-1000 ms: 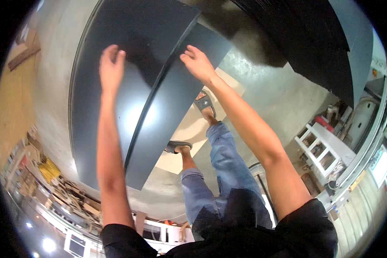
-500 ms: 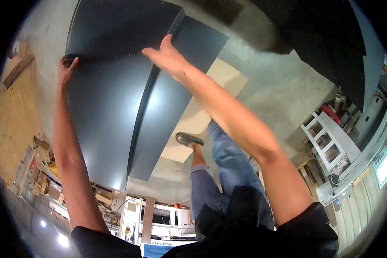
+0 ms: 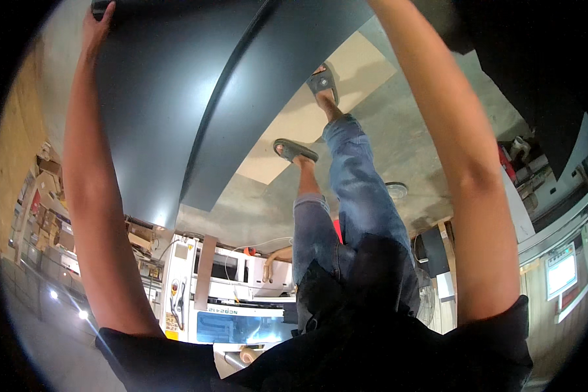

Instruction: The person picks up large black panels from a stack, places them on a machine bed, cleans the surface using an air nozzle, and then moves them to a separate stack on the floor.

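A large dark grey panel (image 3: 153, 91) with a satin sheen reaches from the top of the view down to the left of my legs. My left hand (image 3: 99, 25) grips its left edge near the top, thumb on the upper face and the other fingers mostly hidden. Beyond the panel's long right edge lies a second dark panel (image 3: 235, 140), partly covered by the first. My right forearm (image 3: 447, 98) stretches up past the top rim, so the right hand is out of sight.
My sandalled feet stand on a beige sheet (image 3: 268, 163) on the concrete floor (image 3: 398, 137). Behind me is a white and blue machine (image 3: 242, 323), where what looks like another person's hand (image 3: 268, 269) shows. Dark sheets (image 3: 529, 85) stand at right; a lit screen (image 3: 561, 277) is below.
Both arms have reached farther forward, and my right hand has left the top of the view. My right foot has come into sight on the beige sheet. The panels appear higher in view.
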Tool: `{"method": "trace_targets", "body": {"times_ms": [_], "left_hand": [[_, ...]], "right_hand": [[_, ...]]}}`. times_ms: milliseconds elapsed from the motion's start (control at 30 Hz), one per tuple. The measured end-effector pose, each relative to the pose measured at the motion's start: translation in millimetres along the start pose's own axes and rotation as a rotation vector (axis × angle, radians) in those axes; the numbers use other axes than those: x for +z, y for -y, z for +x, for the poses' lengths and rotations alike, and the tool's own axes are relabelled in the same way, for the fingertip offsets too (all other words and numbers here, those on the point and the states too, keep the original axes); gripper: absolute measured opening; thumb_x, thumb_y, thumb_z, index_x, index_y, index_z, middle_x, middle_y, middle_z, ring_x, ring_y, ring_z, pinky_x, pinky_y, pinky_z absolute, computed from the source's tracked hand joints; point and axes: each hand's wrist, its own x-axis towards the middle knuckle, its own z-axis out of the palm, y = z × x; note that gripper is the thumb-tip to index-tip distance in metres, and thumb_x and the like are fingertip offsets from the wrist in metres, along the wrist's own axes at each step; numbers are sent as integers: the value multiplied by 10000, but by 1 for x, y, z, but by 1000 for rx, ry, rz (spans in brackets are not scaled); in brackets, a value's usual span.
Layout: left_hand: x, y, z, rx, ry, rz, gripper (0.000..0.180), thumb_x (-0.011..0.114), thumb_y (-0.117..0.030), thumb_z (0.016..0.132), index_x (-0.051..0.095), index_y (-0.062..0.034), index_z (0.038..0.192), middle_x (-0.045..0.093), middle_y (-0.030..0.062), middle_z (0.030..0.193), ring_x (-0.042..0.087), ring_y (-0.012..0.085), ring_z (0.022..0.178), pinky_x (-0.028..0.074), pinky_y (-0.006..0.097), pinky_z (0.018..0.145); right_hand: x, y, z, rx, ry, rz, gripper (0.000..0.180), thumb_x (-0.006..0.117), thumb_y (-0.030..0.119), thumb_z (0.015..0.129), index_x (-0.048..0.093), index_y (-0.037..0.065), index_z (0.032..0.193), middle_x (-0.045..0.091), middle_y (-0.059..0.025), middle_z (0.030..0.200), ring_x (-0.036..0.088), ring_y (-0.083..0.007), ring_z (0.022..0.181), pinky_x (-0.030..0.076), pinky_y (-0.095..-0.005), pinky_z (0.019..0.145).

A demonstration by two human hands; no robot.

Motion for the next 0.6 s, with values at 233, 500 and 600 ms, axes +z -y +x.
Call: {"method": "trace_targets", "body": {"times_ms": [233,500,600], "left_hand": [[-6,72,-4,66,-50,65,805,643,-594,931,476,1,1448,570,247,1377,533,403,1299,427,491,1066],[2,99,12,108,-1,97,760,621,-595,944,528,7,1398,648,240,1272,610,423,1194,475,476,997],[-11,118,23,169,-41,213,760,614,-604,943,540,9,1385,656,248,1251,620,422,1181,482,474,984]], "right_hand": [[0,24,35,71,493,-189,469,716,323,847,701,-15,1172,706,-242,1134,665,-406,1081,524,-463,954],[3,26,58,-61,518,-405,446,763,365,799,751,-18,1027,717,-226,1113,679,-383,1081,542,-457,929],[6,31,66,-103,530,-425,461,772,375,801,745,-35,1011,721,-231,1090,685,-388,1068,550,-458,917]]}}
